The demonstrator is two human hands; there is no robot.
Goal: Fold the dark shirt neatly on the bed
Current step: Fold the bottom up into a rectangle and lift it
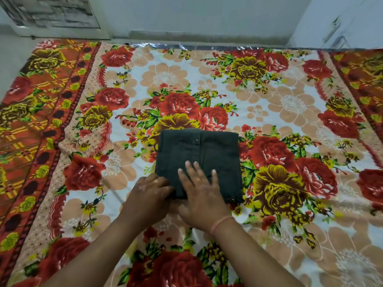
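**Head view.** Dark shirt [199, 150], folded into a compact rectangle with 1 button [195, 140] showing near its far edge, lies near the middle of the bed on a floral bedsheet [290, 96]. Its far, left and right edges run straight; the near-right corner shows a slightly loose hem.

Left hand [151, 192] is at the near-left corner. Its grip is curled round the shirt's edge, with the fingertips hidden under the cloth.

Right hand [202, 193] lies flat on the near half of the shirt, its grip spread, fingers straight and pressing down. A thread band [220, 222] circles that wrist.

Open sheet surrounds the shirt on all 4 sides, widest toward the far edge of the bed, which meets a pale wall [207, 17].
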